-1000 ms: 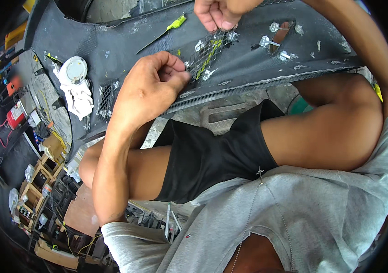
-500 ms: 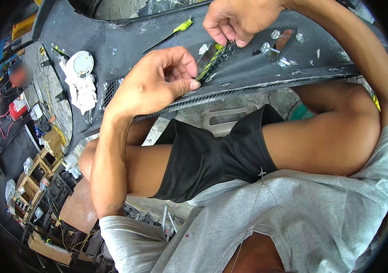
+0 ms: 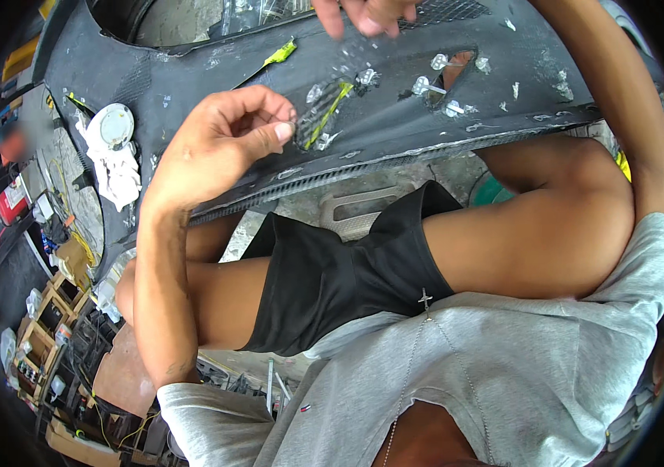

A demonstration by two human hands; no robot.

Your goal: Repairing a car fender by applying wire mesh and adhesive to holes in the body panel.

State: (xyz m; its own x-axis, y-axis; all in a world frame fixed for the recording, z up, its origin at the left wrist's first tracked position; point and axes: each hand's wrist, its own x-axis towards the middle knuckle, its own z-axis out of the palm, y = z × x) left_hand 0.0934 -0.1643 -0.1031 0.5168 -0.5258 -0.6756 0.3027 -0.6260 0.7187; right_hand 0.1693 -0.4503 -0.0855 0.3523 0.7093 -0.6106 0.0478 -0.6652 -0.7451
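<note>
While my left hand (image 3: 219, 148) is pinching a small piece beside the mesh patch (image 3: 323, 117) on the bumper (image 3: 425, 124), my right hand (image 3: 367, 14), fingers loosely curled just beyond it, is hovering; the repair is looking unfinished.

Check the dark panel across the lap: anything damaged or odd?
Yes. The dark panel has a patched strip with mesh and a yellow-green piece beside the left hand, plus pale blobs scattered toward a ragged hole.

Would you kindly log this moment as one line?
left hand: pinching at mesh patch | right hand: above | dark bumper panel: across lap
</note>
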